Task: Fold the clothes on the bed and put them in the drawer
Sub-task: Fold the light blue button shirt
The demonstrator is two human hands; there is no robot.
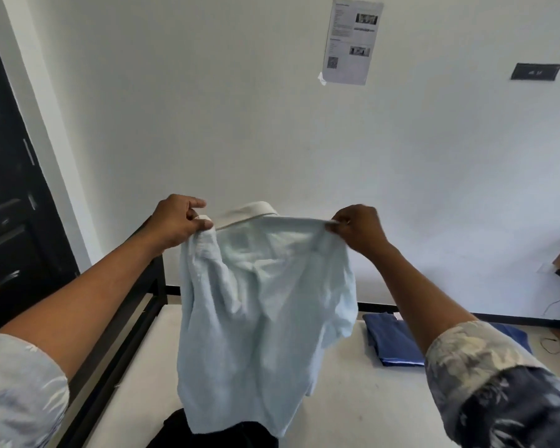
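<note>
Your left hand (181,223) and right hand (361,229), level with each other, each pinch a shoulder of the pale blue collared shirt (265,305), so it hangs straight below your fingers, long axis vertical, hem over the black garment (214,436) on the mattress (353,402) beneath.

Pale leaf-print left sleeve (20,389); navy floral right sleeve (514,405), pale cuff (466,345).

White wall (207,92), taped paper notice (352,40), black door (7,205) — far left
</note>
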